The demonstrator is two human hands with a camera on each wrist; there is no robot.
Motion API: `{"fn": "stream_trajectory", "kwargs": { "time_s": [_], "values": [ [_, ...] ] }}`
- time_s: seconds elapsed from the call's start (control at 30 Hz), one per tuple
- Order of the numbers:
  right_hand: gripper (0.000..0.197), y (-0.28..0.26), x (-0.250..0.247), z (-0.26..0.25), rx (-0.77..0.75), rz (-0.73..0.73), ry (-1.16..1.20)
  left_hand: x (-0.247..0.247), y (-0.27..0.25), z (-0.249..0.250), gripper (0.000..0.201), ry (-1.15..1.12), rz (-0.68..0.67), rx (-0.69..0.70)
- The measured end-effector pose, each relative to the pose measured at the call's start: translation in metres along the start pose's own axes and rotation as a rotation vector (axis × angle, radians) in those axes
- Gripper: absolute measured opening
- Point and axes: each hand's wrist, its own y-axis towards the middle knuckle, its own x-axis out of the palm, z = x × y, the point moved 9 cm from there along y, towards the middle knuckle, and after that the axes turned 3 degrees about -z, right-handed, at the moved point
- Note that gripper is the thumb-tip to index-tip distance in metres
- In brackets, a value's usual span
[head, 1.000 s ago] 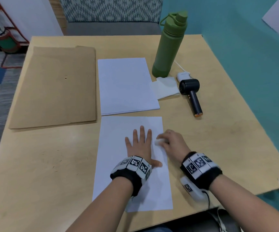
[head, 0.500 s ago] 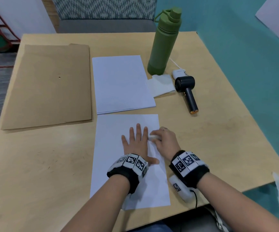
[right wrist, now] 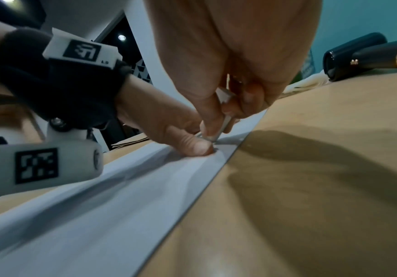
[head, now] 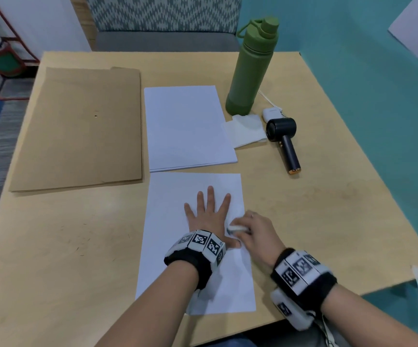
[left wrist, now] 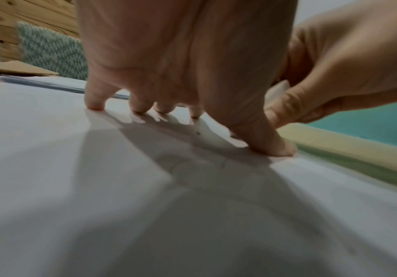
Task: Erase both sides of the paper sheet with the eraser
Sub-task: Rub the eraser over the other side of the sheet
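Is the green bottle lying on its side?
No, the green bottle stands upright on the table, cap on top.

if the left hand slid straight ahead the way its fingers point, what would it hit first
Probably the stack of white paper, lying just past the far edge of the sheet that the left hand presses flat. Nothing else shows in between.

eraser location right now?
Head view: the eraser is pinched in the right hand, on the paper sheet near its right edge, beside the left hand.
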Motion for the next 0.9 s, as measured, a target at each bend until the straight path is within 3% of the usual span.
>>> {"fn": "stream_trajectory", "kwargs": {
  "time_s": [0.1,0.27,0.4,0.5,0.63,0.8,0.9],
  "values": [
    [0.019,0.012,-0.005,0.002,0.018,-0.020,-0.034,0.001,0.001,0.000,0.114,0.008,-0.005,-0.003],
    [0.024,0.031,-0.022,0.009,0.099,0.127,0.000,0.000,0.002,0.000,0.114,0.019,-0.011,-0.015],
    [0.021,-0.008,0.000,0.006,0.048,0.036,0.028,0.000,0.002,0.000,0.114,0.018,-0.002,-0.021],
    [0.020,0.009,-0.010,0.008,0.070,0.025,-0.003,0.001,0.001,0.000,0.114,0.020,-0.013,-0.015],
    [0.024,0.031,-0.020,0.013,0.113,0.125,0.004,0.001,0.003,-0.001,0.114,0.025,-0.018,-0.021],
    [0.022,-0.003,-0.005,0.012,0.068,0.024,0.011,0.001,0.003,-0.001,0.115,0.008,-0.014,-0.019],
    [0.019,0.018,-0.015,0.010,0.073,0.030,-0.024,0.002,0.003,0.000,0.115,0.021,-0.018,-0.021]
  ]
}}
